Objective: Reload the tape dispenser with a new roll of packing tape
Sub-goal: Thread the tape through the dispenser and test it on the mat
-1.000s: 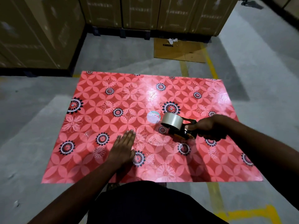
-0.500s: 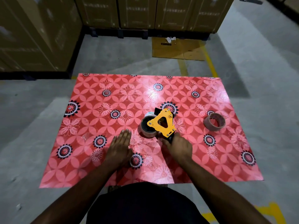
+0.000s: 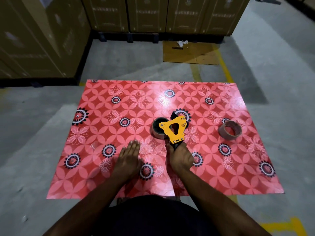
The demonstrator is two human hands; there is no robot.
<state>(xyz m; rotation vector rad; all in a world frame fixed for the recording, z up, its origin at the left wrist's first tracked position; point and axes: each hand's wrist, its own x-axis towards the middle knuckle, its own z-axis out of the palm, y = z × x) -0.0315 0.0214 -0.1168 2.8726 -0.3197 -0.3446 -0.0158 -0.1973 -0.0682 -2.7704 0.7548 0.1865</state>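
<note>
Right hand [image 3: 180, 157] grips the tape dispenser [image 3: 173, 130], hiding its handle; left hand [image 3: 129, 156] lies spread flat.

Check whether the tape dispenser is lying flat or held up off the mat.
Lying flat: the tape dispenser rests on its side on the mat, orange plate facing up, right hand gripping its handle.

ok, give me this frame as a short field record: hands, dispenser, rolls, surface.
left hand: flat on the mat, fingers straight, holding nothing
right hand: grips the dispenser's black handle
tape dispenser: yellow frame, lying on the mat, a roll mounted at its left end
mounted roll: on the dispenser's hub
loose roll: brownish, on the mat right of the dispenser, apart from it and untouched
mat: red floral sheet on a concrete floor
background: cardboard boxes beyond the mat
</note>
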